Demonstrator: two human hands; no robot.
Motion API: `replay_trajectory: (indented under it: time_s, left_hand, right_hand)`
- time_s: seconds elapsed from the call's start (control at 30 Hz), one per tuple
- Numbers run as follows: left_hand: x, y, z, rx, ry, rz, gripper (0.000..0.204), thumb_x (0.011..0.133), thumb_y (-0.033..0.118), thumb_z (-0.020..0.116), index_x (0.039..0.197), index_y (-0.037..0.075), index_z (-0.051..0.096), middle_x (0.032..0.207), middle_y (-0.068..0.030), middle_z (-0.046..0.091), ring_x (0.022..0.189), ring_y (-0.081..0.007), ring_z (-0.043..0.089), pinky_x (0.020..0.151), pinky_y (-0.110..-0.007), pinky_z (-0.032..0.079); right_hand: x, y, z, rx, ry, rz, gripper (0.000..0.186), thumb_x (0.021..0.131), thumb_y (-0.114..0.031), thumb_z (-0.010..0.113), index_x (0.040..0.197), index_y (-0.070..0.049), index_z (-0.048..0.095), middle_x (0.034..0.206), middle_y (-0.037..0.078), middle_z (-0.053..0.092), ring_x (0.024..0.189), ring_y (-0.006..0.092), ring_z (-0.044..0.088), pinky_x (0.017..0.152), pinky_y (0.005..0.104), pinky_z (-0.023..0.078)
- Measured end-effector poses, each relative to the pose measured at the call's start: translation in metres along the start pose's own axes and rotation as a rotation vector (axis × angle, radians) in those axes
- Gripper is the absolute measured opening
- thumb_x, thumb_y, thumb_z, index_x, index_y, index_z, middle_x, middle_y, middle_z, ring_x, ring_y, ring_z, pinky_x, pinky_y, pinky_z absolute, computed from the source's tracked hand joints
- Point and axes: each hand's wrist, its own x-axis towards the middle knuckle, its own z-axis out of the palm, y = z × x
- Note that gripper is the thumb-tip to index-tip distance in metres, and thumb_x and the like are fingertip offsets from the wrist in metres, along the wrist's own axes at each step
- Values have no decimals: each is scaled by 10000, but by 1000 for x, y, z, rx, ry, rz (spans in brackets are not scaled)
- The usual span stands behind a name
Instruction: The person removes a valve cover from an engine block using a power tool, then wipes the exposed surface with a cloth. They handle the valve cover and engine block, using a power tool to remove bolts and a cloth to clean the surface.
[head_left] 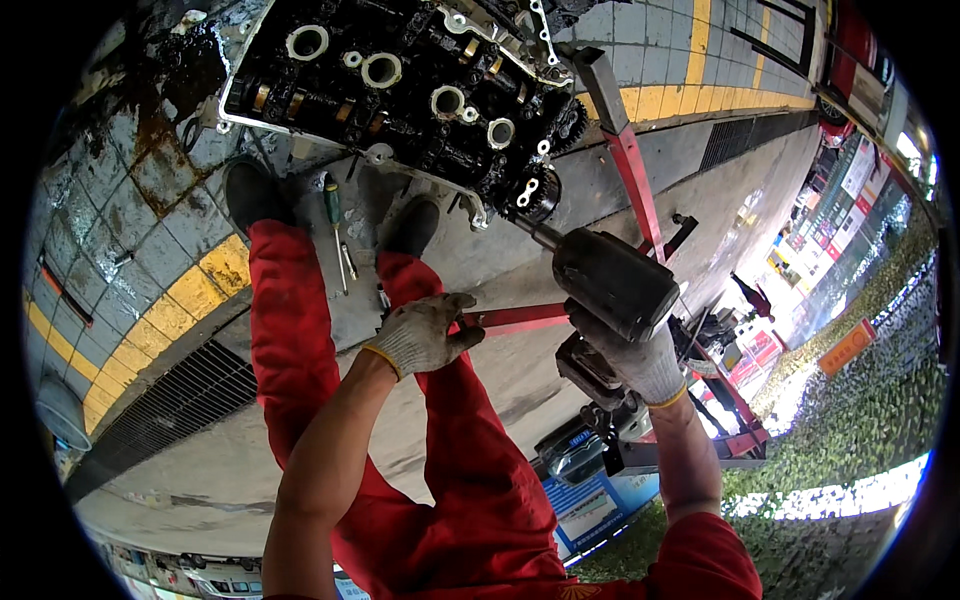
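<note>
Impact wrench [612, 280] gripped in right hand [640, 355], at cylinder head [400, 90].

A green-handled screwdriver [333, 215] lies on the grey pavement [470, 255] between two black shoes [252, 192]; red trousers [290, 330] run down from them; a band of yellow tiles [190, 290] curves past a dark drain grate [175, 400]; greenery [870, 400] fills the right edge.

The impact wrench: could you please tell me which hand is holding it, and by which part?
The right hand holds the impact wrench by its handle, under the motor body. The left hand holds nothing; it hovers open above the red stand bar.
</note>
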Motion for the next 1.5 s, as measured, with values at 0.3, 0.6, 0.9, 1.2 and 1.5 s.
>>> replay_trajectory:
  time_s: [0.3,0.6,0.9,1.2,1.5]
  left_hand:
    - [-2,0,-1,-55,16,11,628,1013,533,622,1493,135,551,1397,-124,664,1297,-341,628,1107,-509,482]
    - [-5,5,-11,-62,3,45,606,1023,511,619,1484,123,551,1342,-123,691,1263,-345,646,1096,-474,495]
    - [-12,-3,-15,-76,64,76,607,1003,497,649,1457,100,575,1288,-129,721,1216,-332,677,1055,-448,526]
    - [-34,-3,-29,4,16,66,642,978,575,641,1387,81,614,1350,-183,688,1240,-373,662,1055,-463,524]
    - [-118,-27,-74,8,309,3,608,1004,547,635,1444,128,606,1416,-162,656,1237,-383,664,1061,-482,528]
  right_hand:
    - [-23,-10,13,-250,-21,168,406,809,-173,867,1203,-177,773,1294,115,718,1106,341,719,917,443,593]
    - [2,-10,11,103,35,180,380,828,-46,800,1181,-186,783,1289,97,707,1089,294,727,907,430,592]
    - [14,-24,14,287,-54,450,435,838,-101,808,1261,-184,753,1317,119,699,1195,320,683,989,445,558]
    - [-16,-6,28,430,80,659,468,886,-201,851,1284,-20,682,1182,121,771,1048,245,745,931,379,575]
    - [-38,-83,17,393,209,611,521,914,-191,835,1353,-14,616,1234,106,726,1086,223,706,984,379,544]
